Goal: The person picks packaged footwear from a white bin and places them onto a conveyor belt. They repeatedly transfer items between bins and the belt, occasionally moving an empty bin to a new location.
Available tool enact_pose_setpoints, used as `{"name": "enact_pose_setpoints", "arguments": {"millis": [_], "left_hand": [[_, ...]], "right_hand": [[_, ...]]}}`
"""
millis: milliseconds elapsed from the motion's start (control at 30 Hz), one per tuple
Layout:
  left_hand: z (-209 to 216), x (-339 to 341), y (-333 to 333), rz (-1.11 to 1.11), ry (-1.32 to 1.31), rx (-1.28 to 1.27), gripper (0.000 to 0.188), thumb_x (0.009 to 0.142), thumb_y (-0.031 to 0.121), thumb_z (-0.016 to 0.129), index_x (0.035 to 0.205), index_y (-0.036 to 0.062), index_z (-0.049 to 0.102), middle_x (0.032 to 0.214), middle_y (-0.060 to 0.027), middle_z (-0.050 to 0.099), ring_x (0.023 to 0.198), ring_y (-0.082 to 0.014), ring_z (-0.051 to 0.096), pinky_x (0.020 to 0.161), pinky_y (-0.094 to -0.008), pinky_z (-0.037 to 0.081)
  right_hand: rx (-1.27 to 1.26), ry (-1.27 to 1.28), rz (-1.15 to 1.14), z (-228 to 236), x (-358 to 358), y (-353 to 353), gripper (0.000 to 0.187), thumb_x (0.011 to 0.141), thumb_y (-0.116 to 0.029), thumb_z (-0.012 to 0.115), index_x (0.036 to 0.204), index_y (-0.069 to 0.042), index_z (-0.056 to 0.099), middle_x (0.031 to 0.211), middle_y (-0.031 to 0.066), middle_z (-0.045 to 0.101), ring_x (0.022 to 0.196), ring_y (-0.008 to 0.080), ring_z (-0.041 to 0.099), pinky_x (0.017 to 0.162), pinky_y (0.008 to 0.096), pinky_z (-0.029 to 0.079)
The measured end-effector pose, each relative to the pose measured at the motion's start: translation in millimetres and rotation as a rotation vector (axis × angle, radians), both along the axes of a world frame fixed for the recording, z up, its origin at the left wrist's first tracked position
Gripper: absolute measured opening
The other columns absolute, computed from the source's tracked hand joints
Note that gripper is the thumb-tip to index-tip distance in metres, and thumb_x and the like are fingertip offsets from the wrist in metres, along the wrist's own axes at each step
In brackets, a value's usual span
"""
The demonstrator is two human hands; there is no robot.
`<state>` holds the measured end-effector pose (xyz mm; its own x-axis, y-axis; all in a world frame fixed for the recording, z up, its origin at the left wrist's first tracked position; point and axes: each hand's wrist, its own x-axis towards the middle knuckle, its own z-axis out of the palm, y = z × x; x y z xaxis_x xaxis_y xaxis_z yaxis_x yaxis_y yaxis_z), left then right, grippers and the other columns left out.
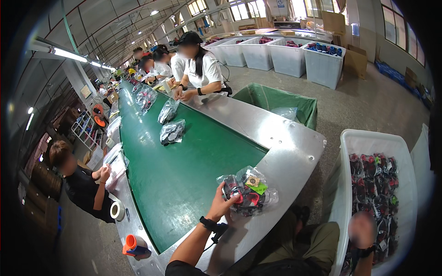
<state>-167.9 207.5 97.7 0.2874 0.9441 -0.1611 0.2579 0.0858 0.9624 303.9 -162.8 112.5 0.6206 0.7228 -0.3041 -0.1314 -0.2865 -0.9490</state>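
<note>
My left hand is closed on the left side of a clear plastic bag of black-and-red items that look like shoes. A green tag and a tan label show on this bag, which is at the metal end of the conveyor table. Over at the right, my right hand is above a white bin packed with rows of similar bagged items. That hand is blurred, so its fingers and anything in them cannot be made out.
A green conveyor belt carries several more bags farther off. Co-workers stand along both sides. A tape roll and an orange-and-blue container stand on the left rim. Beyond the table are a green-lined cart and white bins.
</note>
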Motion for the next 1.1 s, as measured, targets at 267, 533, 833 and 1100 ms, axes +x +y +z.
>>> {"name": "enact_pose_setpoints", "arguments": {"millis": [267, 533, 833, 1100], "left_hand": [[-7.8, 27.2, -6.5, 0.084, -0.139, -0.044, 0.091, 0.085, 0.017, 0.084, 0.158, 0.0124, 0.030, 0.113, -0.0138, 0.052, 0.094, -0.0181, 0.062, 0.075, -0.0291, 0.055], [7.4, 34.1, -27.1, 0.015, -0.311, -0.356, 0.080, 0.094, 0.014, 0.073, 0.160, 0.0143, 0.027, 0.100, -0.0049, 0.067, 0.083, -0.0123, 0.064, 0.064, -0.0288, 0.050], [18.8, 42.7, -49.7, -0.051, -0.476, -0.571, 0.071, 0.097, 0.013, 0.066, 0.159, 0.0145, 0.031, 0.119, -0.0054, 0.066, 0.094, -0.0154, 0.068, 0.079, -0.0348, 0.056], [25.2, 56.5, -63.3, -0.082, -0.541, -0.604, 0.067, 0.097, 0.013, 0.062, 0.157, 0.0070, 0.033, 0.131, -0.0097, 0.062, 0.112, -0.0191, 0.064, 0.094, -0.0357, 0.053]], "right_hand": [[0.020, -0.006, 0.041, 1.5, -5.7, -9.2, 0.027, 0.099, -0.015, 0.059, 0.119, 0.003, 0.060, 0.091, 0.0091, 0.068, 0.077, 0.0160, 0.069, 0.065, 0.0254, 0.056], [0.033, -0.024, 0.025, -0.1, -2.8, -15.5, 0.027, 0.100, -0.015, 0.059, 0.118, 0.003, 0.060, 0.089, 0.0081, 0.068, 0.077, 0.0148, 0.069, 0.064, 0.0248, 0.055], [0.052, -0.020, 0.045, 5.0, -6.4, -15.6, 0.026, 0.100, -0.015, 0.059, 0.119, 0.002, 0.060, 0.090, 0.0079, 0.069, 0.076, 0.0141, 0.068, 0.065, 0.0248, 0.055], [0.056, -0.029, 0.074, 14.1, -10.3, -14.7, 0.027, 0.101, -0.016, 0.058, 0.122, 0.002, 0.061, 0.096, 0.0086, 0.069, 0.082, 0.0151, 0.069, 0.070, 0.0279, 0.056]]}}
